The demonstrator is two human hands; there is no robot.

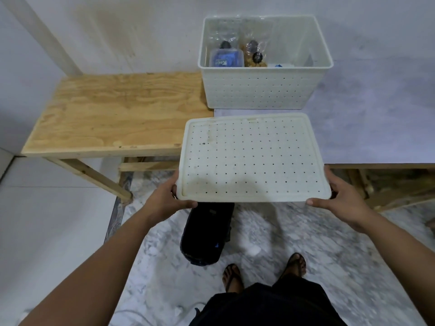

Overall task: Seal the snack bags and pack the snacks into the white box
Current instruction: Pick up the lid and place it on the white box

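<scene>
Head view, counts: one white box [264, 89], one white lid [253, 158], two hands, two tabletops, one dark bag on the floor.
White box: stood open near the back edge of the pale tabletop [372, 128], close to its left edge, perforated front wall facing the camera.
Snacks in the box: two clear snack bags [253, 51] stood upright against the back wall, one with brown pieces; a clear tub with blue contents [226, 58] sat at the left; a small blue item by the front wall was too hidden to identify.
Lid: flat, dotted with small holes, held in the air over the front edge of the pale tabletop, in front of the box and apart from it.
Left hand [164, 201]: grip curled round the lid's near left corner, thumb along its near edge.
Right hand [341, 196]: grip curled round the lid's near right corner, thumb along its near edge.
Surfaces: a bare plywood tabletop [117, 114] butted against the pale one's left edge; white wall behind both.
Floor: marbled grey and white; the dark bag [204, 234] lay below the lid, with two sandalled feet nearby.
Open room: the pale tabletop right of the box and the whole plywood tabletop carried nothing.
</scene>
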